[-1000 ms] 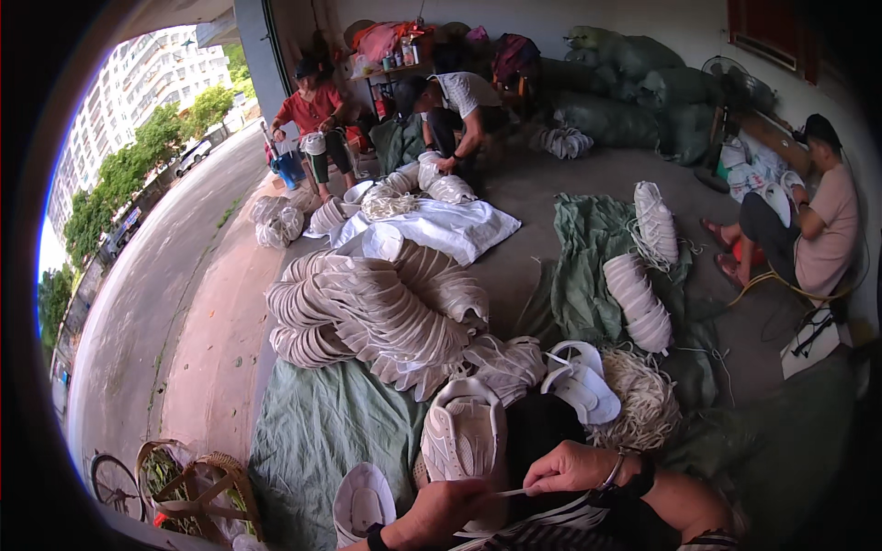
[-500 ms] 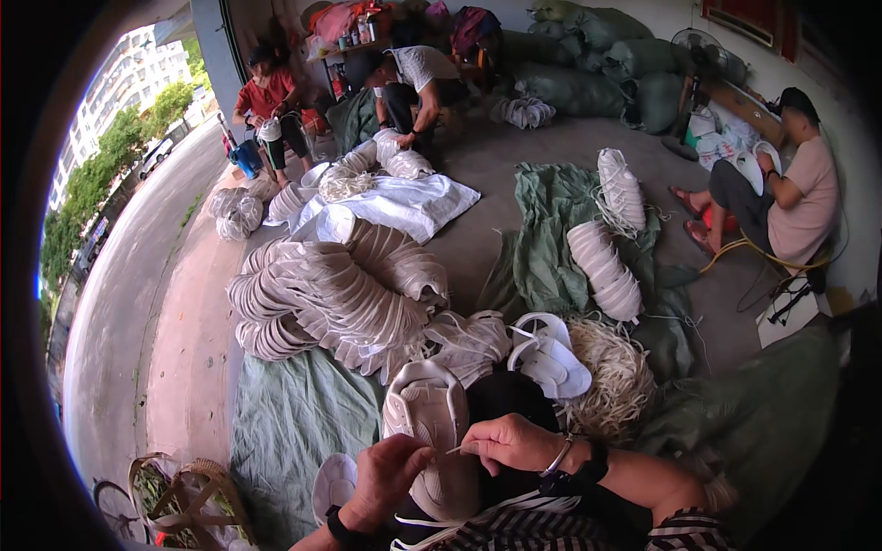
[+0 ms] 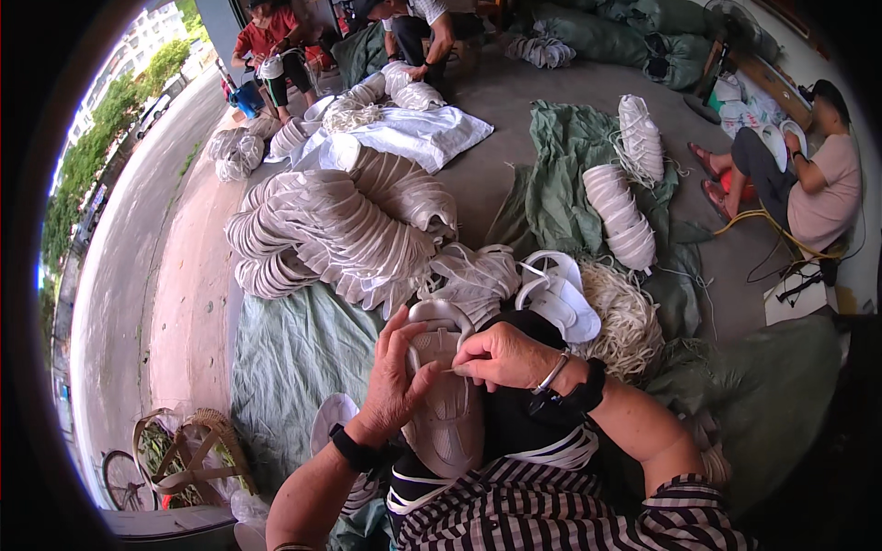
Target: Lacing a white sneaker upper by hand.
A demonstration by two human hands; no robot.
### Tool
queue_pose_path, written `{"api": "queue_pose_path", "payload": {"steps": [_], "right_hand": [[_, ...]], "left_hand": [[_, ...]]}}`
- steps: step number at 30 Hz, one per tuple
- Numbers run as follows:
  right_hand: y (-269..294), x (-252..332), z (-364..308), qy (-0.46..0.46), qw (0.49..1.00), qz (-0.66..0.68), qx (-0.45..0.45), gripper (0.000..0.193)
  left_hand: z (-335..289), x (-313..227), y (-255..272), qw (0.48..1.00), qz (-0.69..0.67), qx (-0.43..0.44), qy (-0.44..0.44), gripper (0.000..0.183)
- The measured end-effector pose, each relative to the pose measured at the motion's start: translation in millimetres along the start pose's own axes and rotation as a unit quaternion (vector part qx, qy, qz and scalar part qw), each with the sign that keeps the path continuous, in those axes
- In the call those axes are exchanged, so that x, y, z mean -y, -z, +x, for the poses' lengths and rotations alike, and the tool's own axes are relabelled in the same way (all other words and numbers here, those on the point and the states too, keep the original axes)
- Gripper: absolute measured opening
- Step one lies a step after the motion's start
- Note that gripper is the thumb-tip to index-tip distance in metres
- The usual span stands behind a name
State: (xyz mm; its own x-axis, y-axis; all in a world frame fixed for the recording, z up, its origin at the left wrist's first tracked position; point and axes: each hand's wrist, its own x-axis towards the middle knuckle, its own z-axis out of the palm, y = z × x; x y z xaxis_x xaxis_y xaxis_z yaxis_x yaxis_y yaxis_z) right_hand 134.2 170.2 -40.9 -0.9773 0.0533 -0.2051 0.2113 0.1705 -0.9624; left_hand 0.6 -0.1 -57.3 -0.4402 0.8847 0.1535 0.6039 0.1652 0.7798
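Observation:
A pale sneaker upper lies over my lap, its toe toward me and its heel opening away. My left hand grips its left side, fingers along the outer edge and the thumb on top. My right hand pinches a thin white shoelace at the right row of eyelets. The lace's end is mostly hidden by my fingers. Loose white laces drape over my lap. White shoe parts and a tangled heap of cream laces sit just beyond my right hand.
Long stacks of nested shoe uppers fill the floor ahead on green sheeting. Two bound bundles lie to the right. Three people sit working farther off. A woven basket stands at lower left, beside the road.
My left hand has moved from pinching near the lace to gripping the shoe's left side. My right hand has come up close against the eyelets. The view has tilted downward.

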Motion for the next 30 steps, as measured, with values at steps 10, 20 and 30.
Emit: {"api": "queue_pose_path", "payload": {"steps": [10,20,30], "right_hand": [[-30.8,-8.5,-39.0,0.024,0.989,-0.059,-0.135,0.005],[-51.7,-28.6,-28.1,0.093,0.959,-0.189,-0.191,0.006],[-73.7,-28.9,-18.2,0.008,0.965,0.001,-0.261,0.003]], "left_hand": [[-29.3,12.0,-7.6,0.999,-0.028,-0.025,0.001,0.092],[-35.8,15.3,-11.9,0.998,-0.06,-0.021,0.016,0.097],[-44.0,19.4,-24.5,0.998,-0.016,-0.062,-0.008,0.093]]}}
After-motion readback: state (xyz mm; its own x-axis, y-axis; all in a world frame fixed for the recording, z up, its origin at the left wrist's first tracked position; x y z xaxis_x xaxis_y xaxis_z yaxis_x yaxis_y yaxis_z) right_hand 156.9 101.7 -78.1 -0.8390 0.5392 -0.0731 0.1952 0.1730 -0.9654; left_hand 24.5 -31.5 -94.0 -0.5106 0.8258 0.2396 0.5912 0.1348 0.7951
